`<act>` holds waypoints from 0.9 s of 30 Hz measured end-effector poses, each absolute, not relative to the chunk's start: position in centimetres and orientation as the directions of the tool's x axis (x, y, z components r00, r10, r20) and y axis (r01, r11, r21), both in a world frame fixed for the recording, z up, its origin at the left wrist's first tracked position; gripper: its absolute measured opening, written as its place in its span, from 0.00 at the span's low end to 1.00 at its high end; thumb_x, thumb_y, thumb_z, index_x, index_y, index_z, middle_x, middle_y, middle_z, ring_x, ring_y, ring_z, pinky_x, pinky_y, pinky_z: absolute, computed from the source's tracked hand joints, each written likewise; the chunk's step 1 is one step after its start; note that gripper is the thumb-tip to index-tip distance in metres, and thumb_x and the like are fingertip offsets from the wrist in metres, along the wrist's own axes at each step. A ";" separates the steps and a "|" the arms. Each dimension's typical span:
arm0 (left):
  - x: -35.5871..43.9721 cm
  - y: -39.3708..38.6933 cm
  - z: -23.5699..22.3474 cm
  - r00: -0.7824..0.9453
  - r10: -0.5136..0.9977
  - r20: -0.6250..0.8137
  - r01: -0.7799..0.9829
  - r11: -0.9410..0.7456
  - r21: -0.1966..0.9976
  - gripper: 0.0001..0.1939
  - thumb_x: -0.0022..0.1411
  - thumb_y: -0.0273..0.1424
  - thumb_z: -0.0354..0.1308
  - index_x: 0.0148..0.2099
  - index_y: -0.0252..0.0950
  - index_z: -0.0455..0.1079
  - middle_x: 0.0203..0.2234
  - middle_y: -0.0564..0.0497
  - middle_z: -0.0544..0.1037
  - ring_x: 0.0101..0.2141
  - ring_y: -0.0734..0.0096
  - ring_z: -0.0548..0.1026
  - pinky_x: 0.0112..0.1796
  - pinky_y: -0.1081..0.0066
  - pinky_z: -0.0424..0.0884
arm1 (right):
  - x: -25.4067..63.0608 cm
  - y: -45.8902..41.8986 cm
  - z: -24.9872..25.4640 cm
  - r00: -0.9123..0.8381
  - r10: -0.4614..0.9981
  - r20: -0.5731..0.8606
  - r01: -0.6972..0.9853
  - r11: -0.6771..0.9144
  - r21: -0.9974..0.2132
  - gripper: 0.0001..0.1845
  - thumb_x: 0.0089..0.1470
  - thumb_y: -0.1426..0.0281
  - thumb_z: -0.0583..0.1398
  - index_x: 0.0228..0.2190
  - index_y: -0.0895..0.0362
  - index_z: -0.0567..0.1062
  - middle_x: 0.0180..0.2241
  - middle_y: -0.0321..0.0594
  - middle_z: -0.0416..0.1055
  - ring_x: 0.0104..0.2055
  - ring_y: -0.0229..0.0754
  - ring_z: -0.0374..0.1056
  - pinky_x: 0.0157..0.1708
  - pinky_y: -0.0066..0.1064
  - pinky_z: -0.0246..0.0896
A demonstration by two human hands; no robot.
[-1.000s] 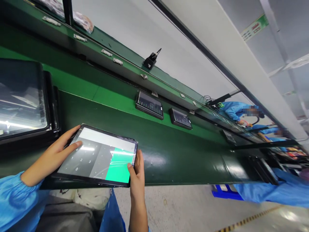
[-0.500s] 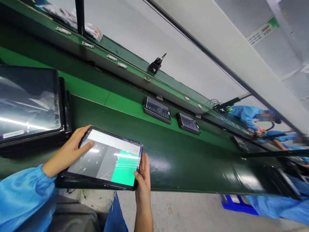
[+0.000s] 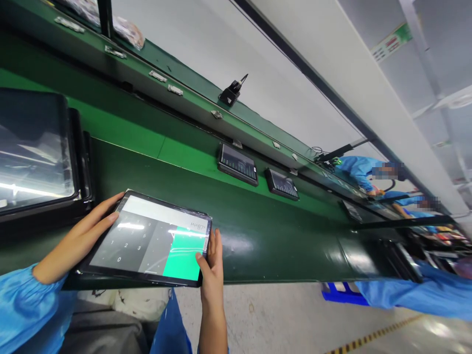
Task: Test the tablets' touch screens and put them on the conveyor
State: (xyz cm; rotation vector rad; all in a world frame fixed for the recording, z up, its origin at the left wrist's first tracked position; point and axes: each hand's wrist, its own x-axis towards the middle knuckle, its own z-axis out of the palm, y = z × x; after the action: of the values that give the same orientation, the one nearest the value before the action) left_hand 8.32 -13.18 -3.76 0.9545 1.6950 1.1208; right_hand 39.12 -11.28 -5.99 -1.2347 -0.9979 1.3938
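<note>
I hold a black tablet [image 3: 147, 238] over the near edge of a dark green conveyor belt [image 3: 265, 236]. Its screen shows a grey number pad, a bright green block at the lower right and digits at the top right. My left hand [image 3: 79, 241] grips the tablet's left edge, with the thumb lying on the screen's left side. My right hand [image 3: 210, 265] clasps the right edge, thumb pressed on the green block. Both wrists come out of blue sleeves.
A stack of large black tablets [image 3: 37, 152] lies at the left on the belt. Two lit tablets [image 3: 238, 163] [image 3: 282, 184] lie farther along. A black scanner [image 3: 231, 91] stands on the far rail. People in blue coats [image 3: 359, 169] work at the right.
The two tablets on the belt have drifted right. More digits now show at the top right of my tablet's screen. My left thumb has drawn back toward the screen's left edge.
</note>
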 end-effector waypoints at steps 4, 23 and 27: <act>8.1 -14.1 -3.9 -0.337 0.894 -0.295 0.114 0.350 0.930 0.42 0.57 0.59 0.53 0.67 0.43 0.60 0.66 0.56 0.62 0.67 0.58 0.55 0.67 0.57 0.44 | 39.4 -11.4 -5.7 -0.083 0.984 -0.158 -0.192 -0.171 -0.966 0.49 0.46 0.74 0.68 0.65 0.42 0.56 0.70 0.36 0.48 0.73 0.47 0.40 0.70 0.49 0.34; 9.1 -17.6 -5.8 -0.313 0.932 -0.181 0.128 0.230 0.965 0.36 0.63 0.50 0.56 0.69 0.46 0.57 0.68 0.56 0.57 0.68 0.60 0.52 0.66 0.57 0.43 | 37.5 -11.6 -4.8 0.207 0.960 -0.188 -0.138 -0.161 -0.977 0.29 0.55 0.61 0.64 0.59 0.47 0.69 0.65 0.40 0.62 0.69 0.49 0.52 0.69 0.49 0.39; 8.9 -17.7 -6.0 -0.295 0.942 -0.161 0.157 0.214 0.964 0.35 0.64 0.48 0.56 0.70 0.47 0.55 0.68 0.56 0.57 0.68 0.61 0.52 0.66 0.57 0.42 | 37.3 -11.6 -4.4 0.243 0.951 -0.190 -0.169 -0.151 -0.974 0.24 0.58 0.59 0.61 0.56 0.49 0.73 0.62 0.40 0.65 0.68 0.49 0.55 0.70 0.48 0.39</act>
State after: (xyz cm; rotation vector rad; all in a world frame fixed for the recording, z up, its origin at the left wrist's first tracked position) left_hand 8.94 -17.67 -6.03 1.0497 1.6434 1.1684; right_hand 37.32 -11.57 -4.44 -1.3329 -0.8207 1.2016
